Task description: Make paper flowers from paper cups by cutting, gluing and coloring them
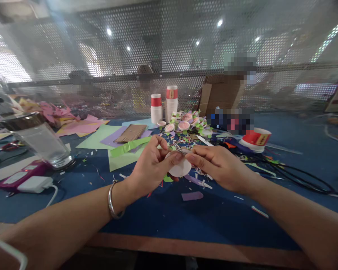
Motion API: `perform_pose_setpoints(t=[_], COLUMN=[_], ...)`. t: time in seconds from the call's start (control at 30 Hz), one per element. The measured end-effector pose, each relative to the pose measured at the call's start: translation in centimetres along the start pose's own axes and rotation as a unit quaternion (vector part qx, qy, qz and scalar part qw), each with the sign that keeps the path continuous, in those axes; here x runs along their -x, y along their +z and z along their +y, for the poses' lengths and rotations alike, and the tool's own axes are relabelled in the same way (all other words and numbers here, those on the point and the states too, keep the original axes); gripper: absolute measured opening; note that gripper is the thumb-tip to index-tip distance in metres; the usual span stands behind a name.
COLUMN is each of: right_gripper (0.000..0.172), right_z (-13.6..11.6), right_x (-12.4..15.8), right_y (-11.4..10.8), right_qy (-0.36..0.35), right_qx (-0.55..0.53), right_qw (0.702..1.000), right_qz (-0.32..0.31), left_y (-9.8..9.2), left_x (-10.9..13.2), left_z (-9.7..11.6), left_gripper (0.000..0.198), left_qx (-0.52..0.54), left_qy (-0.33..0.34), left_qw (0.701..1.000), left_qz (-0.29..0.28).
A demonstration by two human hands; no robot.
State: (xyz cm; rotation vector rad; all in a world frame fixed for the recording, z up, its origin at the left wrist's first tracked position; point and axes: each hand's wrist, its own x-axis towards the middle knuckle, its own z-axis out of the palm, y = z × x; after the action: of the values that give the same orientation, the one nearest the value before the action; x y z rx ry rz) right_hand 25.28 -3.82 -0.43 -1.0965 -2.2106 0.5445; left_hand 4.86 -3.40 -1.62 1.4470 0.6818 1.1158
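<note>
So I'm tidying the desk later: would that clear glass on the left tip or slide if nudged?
The clear glass looks thick-based and wide, so probably heavy and hard to tip. It appears empty. On the blue table cover it would likely drag rather than slide, and it would break if dropped.

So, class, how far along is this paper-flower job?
Done: a heap of finished paper flowers lies behind the hands. In hand: the left hand and right hand both pinch one white paper disc. Left: coloured paper sheets and two stacks of paper cups wait unused.
</note>
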Motion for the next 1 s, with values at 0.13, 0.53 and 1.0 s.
perform_pose_setpoints(t=[0.13,0.53,1.0], right_gripper=[0.052,0.044,0.045], right_z=[0.17,-0.18,-0.26], right_x=[-0.07,-0.09,-0.22], right_y=[0.06,-0.10,0.23], right_qy=[-0.006,-0.017,0.009], right_qx=[-0.002,0.038,0.052], right_qw=[1.000,0.999,0.999], right_qz=[0.001,0.009,0.008], left_y=[-0.11,0.07,-0.43], left_x=[-0.05,0.17,-0.24], left_z=[0.38,0.23,0.56], left_gripper=[0.048,0.041,0.043], left_qx=[-0.008,-0.087,-0.069], left_qy=[-0.001,-0.010,-0.014], left_qw=[1.000,0.996,0.997], left_qz=[-0.009,0.011,-0.017])
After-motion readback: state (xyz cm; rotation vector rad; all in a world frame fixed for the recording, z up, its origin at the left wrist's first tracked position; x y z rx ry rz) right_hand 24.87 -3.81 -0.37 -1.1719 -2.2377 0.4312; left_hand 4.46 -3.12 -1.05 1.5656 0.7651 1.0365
